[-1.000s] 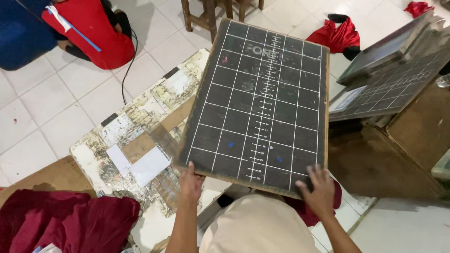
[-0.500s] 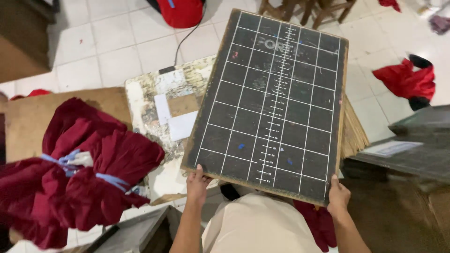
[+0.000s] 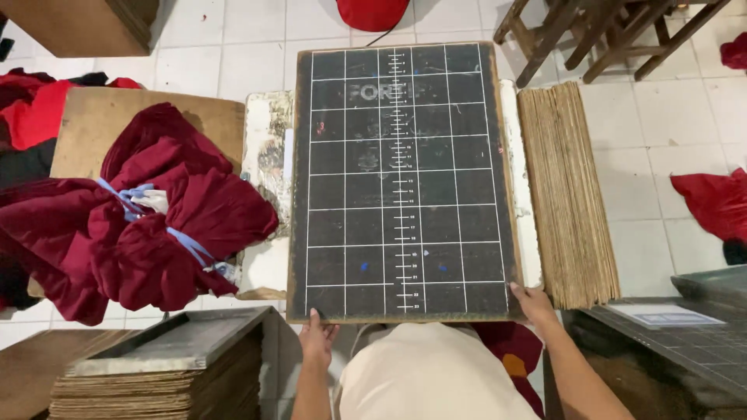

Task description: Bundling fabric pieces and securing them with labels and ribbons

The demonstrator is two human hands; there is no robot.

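Note:
A dark rectangular board (image 3: 401, 179) with a white grid and a ruler line down its middle lies flat over a worn white table (image 3: 264, 155). My left hand (image 3: 317, 341) grips its near edge at the left corner. My right hand (image 3: 534, 302) holds the near right corner. Both hands have fingers curled around the board's edge. My light-coloured lap sits just below the board.
A tied bundle of maroon cloth (image 3: 148, 218) lies left of the board on a brown board. A stack of thin brown boards (image 3: 568, 187) stands at the right. More stacked boards (image 3: 156, 373) sit lower left, a gridded frame (image 3: 685, 327) lower right, a wooden stool (image 3: 599, 31) beyond.
The board has swung from a tilt to lie square and flat over the white table. The view has shifted so the maroon bundle sits at the left.

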